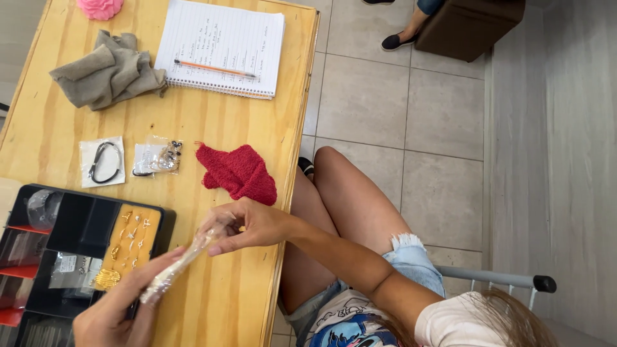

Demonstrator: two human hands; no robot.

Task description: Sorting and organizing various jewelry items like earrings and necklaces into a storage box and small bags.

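A long, narrow clear plastic packet (182, 262) with something pale inside is held over the wooden table (218, 308). My left hand (112, 315) grips its lower end at the bottom left. My right hand (247, 225) pinches its upper end, reaching in from the right. Just left of the packet lies a black compartment tray (83, 222) holding a yellow card of small gold jewellery pieces (130, 241). A red cloth (239, 172) lies just above my right hand.
Two small clear bags, one with a black cord (103, 162) and one with small rings (159, 158), lie mid-table. A grey cloth (108, 72), a spiral notebook (222, 45) with an orange pencil and a pink object (99, 8) lie farther off. Another person's foot (400, 41) and a brown seat (469, 26) are beyond, across the tiled floor.
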